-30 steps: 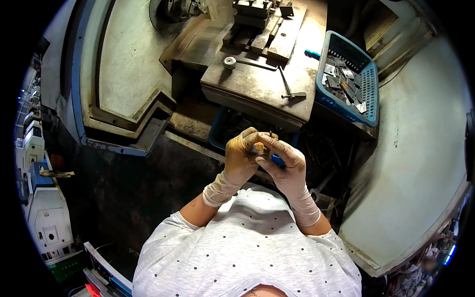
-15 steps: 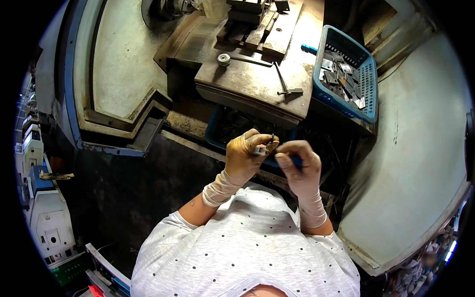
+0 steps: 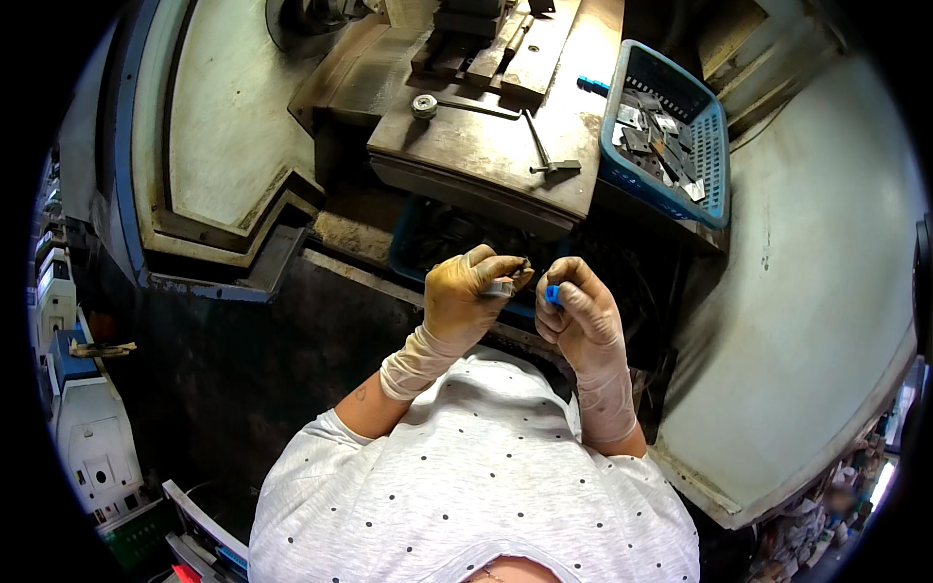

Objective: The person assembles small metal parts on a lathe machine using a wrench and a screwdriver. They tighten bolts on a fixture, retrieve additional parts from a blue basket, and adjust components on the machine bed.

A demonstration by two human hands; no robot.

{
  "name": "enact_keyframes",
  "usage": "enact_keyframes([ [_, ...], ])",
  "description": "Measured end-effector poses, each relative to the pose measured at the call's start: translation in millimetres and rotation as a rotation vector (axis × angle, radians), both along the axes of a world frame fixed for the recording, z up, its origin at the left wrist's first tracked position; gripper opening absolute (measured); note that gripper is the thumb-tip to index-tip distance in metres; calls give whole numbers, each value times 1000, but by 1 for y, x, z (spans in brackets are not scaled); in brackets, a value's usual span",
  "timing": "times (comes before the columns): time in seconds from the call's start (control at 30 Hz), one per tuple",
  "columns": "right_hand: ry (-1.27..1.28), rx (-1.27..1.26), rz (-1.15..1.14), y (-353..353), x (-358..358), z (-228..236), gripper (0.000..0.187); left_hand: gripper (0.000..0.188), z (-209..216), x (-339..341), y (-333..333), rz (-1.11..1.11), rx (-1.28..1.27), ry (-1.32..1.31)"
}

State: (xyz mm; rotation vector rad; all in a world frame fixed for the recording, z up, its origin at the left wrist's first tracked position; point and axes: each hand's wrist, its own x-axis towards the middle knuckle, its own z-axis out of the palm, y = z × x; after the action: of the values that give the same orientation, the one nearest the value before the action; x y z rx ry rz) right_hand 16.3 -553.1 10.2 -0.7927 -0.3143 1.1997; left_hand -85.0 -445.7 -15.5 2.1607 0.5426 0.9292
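Observation:
My left hand (image 3: 461, 297), in a stained, yellowed glove, is closed around a small flat grey metal piece (image 3: 500, 289). A dark tip shows at its thumb and forefinger. Just to the right, my right hand (image 3: 586, 316), in a paler glove, pinches a small blue piece (image 3: 552, 294) between thumb and fingers; most of that piece is hidden. The two hands are held close together but apart, in front of my body and below the machine table (image 3: 466, 146).
On the machine table lie a T-shaped tool (image 3: 554, 167), a long-handled wrench (image 3: 476, 108) and a round metal part (image 3: 424, 106). A blue basket (image 3: 719, 155) of flat metal pieces stands at the right. Another blue bin (image 3: 403, 238) sits under the table. A pale machine panel (image 3: 797, 321) curves along the right.
My right hand has drawn away from the left and turned, so the blue piece in its fingers now shows. My left hand keeps its grip. The whole view has shifted slightly.

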Motion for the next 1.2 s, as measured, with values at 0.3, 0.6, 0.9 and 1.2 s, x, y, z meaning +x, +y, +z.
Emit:
enact_keyframes([
  [0.3, -927, 18, -162, 1, -11, 1, 37, 25, 6, -7, -4, 37, 152, 26],
  [0.6, -852, 15, -239, 1, -18, -4, 25, 25, 5, -7, -7, 72, 189, 37],
  [0.9, -1145, -36, -275, -2, -14, -5, 21, 26, 9, -1, -10, 26, 172, 55],
  [1.2, -1235, 120, -405, -1, -25, -30, 34, 34, 14, 0, -8, -17, 10, 104],
])
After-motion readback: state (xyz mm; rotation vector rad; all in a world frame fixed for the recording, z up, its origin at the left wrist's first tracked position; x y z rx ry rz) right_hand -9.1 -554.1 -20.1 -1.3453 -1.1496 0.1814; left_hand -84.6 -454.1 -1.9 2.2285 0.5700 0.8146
